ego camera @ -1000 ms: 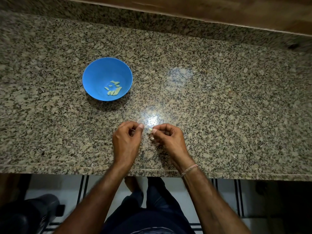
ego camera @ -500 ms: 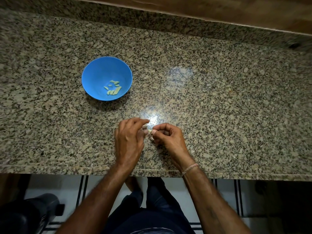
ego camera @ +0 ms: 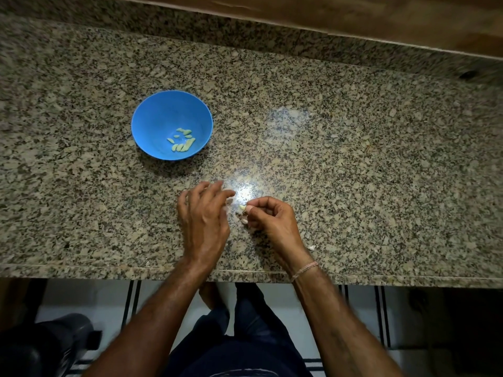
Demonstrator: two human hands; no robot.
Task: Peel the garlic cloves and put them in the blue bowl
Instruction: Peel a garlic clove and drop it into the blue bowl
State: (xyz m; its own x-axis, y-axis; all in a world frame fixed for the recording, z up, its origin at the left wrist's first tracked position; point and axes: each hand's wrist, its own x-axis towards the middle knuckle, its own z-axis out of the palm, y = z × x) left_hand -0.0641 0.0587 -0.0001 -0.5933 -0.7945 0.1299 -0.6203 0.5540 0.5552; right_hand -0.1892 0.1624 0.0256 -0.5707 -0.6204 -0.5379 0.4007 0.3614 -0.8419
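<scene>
A blue bowl (ego camera: 152, 123) stands on the granite counter at the left and holds several peeled pale-green garlic cloves (ego camera: 181, 141). My right hand (ego camera: 272, 217) pinches a small garlic clove (ego camera: 242, 207) between thumb and fingertips, just above the counter near its front edge. My left hand (ego camera: 202, 216) hovers beside it with its fingers spread and loosely bent, holding nothing that shows. Bits of garlic skin (ego camera: 244, 220) lie under the two hands.
The speckled granite counter (ego camera: 353, 164) runs across the whole view, with a wooden strip (ego camera: 353, 14) behind it. A scrap of peel (ego camera: 312, 247) lies by my right wrist. The front edge (ego camera: 81, 269) is close to my forearms.
My left hand has let go of the clove and opened, its fingers spreading and moving a little away. My right hand keeps the clove pinched in place.
</scene>
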